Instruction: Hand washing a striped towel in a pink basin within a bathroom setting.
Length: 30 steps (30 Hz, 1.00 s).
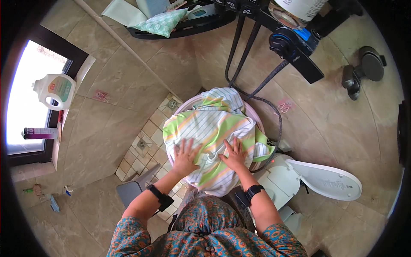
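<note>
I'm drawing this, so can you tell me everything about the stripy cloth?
The striped cloth is white with green and orange bands and thin dark lines. It looks like soft fabric, wrinkled and heaped in folds over a round pink tub, hiding most of it and spilling past the near rim. The left grip and right grip lie on it, fingers spread.

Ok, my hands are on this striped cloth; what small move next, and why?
Perhaps tuck in the green-edged end at the right with your right hand: it pokes out past the rim of the pink basin, and that hand, on the striped cloth, is the nearer.
</note>
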Tool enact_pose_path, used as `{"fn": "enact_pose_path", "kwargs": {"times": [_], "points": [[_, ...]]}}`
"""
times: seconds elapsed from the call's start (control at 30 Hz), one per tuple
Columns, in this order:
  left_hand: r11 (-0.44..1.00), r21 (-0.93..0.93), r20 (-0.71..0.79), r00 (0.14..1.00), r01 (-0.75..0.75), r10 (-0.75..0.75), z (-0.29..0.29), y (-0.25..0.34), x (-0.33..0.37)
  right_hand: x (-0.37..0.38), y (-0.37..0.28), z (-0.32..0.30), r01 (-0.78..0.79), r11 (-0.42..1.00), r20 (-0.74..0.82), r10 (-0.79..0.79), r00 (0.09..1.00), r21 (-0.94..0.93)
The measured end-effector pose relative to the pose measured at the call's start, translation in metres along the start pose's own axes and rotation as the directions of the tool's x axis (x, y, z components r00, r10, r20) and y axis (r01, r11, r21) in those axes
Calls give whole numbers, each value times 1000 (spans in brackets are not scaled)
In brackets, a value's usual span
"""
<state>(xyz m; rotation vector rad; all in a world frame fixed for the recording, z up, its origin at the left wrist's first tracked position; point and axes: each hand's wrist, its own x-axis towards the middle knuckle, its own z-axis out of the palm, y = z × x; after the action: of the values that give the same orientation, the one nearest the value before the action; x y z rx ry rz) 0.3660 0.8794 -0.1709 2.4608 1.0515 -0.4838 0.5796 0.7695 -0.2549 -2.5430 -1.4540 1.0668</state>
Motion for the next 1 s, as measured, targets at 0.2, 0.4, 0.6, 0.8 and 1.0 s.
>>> {"fn": "enact_pose_path", "kwargs": {"times": [0.2, 0.4, 0.6, 0.8, 1.0], "points": [[960, -145, 142, 965, 241, -221, 42, -43, 6, 31, 2, 8, 16, 1000, 54, -15, 998, -22], [956, -189, 203, 961, 224, -185, 88, -55, 37, 55, 7, 23, 49, 999, 53, -50, 997, 7], [961, -195, 219, 964, 196, -152, 116, -68, 63, 81, 14, 38, -7, 998, 150, -2, 989, 57], [950, -244, 226, 964, 197, -141, 119, -70, 73, 95, 27, 47, 23, 992, 130, -39, 991, 121], [941, -326, 144, 989, 90, -44, 119, -92, 43, 61, 3, 21, 47, 976, 42, -57, 998, 213]]}}
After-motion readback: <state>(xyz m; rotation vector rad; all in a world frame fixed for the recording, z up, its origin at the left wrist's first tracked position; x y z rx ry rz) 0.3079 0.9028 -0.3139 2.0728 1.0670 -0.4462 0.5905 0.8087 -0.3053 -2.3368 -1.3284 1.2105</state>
